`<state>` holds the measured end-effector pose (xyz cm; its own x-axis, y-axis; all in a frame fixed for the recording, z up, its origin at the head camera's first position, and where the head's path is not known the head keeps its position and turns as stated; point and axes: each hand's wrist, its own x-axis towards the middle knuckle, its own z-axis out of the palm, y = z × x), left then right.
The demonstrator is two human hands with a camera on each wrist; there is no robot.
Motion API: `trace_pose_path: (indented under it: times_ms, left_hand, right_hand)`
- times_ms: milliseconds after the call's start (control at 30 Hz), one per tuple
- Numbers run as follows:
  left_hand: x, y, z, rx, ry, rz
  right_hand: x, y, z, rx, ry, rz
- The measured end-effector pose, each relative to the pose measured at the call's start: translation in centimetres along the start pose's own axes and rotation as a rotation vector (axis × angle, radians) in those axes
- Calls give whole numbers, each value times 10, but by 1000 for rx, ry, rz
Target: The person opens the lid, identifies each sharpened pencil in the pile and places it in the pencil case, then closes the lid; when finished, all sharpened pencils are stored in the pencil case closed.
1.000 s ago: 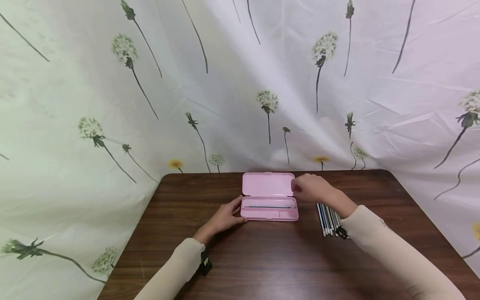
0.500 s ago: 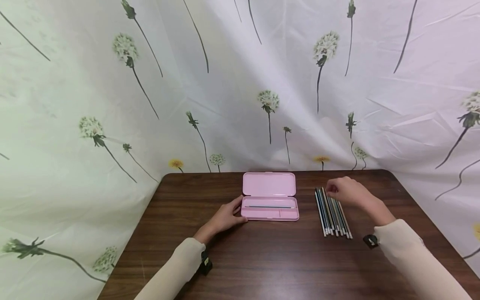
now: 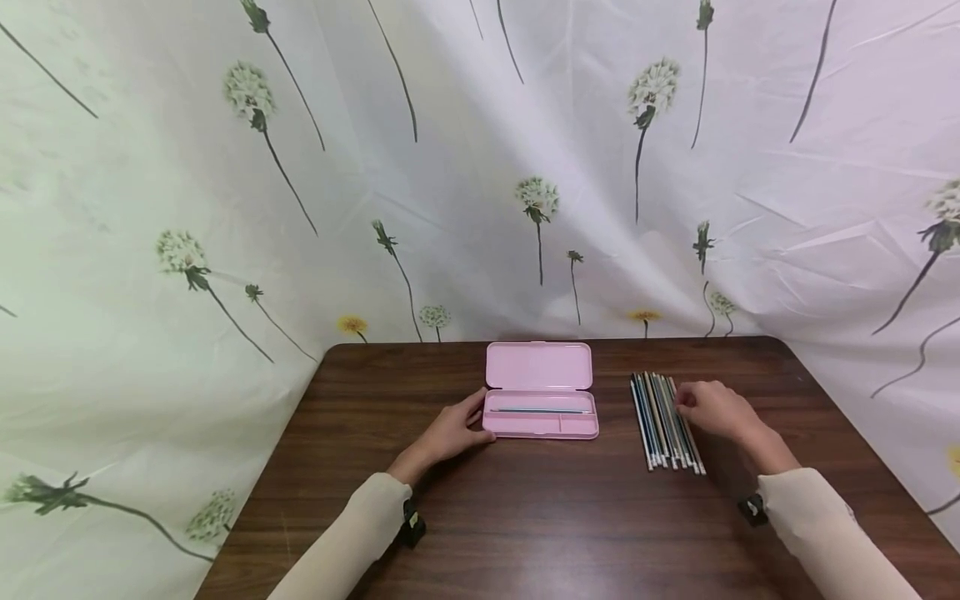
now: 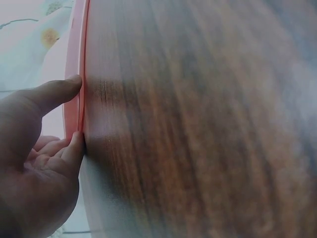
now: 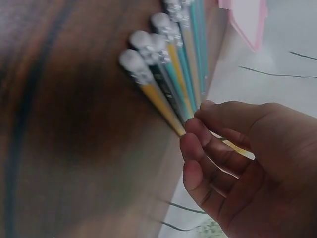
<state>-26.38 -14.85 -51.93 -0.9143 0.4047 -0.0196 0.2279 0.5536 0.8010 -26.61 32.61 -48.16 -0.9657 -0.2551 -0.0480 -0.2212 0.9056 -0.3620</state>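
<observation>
A pink pencil case [image 3: 540, 434] lies with its lid raised on the brown table, one pencil [image 3: 543, 410] in its long compartment. My left hand [image 3: 452, 429] grips the case's left end, the thumb at its front corner and the fingers along its side; the left wrist view shows the thumb [image 4: 67, 89] against the pink rim. To the right, several pencils [image 3: 660, 425] lie in a row, white eraser ends towards me. My right hand [image 3: 716, 408] pinches the outermost yellow pencil [image 5: 159, 103] near its far end, thumb and index fingertips close together around it.
The wood-grain table [image 3: 525, 525] reaches back to a white cloth [image 3: 450, 167] printed with dandelions, which hangs behind and at both sides. The case's open lid [image 3: 538, 367] lies back near the far table edge.
My right hand has moved from beside the case's lid rightwards, over the pencils, and then down to the row's right side. My left hand has stayed on the case.
</observation>
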Motion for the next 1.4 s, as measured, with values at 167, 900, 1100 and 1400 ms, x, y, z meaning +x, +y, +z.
trace_pose_path:
  times_ms: [167, 900, 1100, 1400]
  left_hand:
    - [0, -1, 1, -7, 1, 19]
    - [2, -2, 1, -82, 3, 38]
    - [0, -1, -1, -63, 15, 19]
    - [1, 0, 1, -52, 6, 15]
  right_hand:
    - [-1, 3, 9, 12, 21, 11]
    - [6, -6, 11, 82, -14, 152]
    - [9, -11, 7, 116, -22, 176]
    - [8, -15, 5, 126, -66, 250]
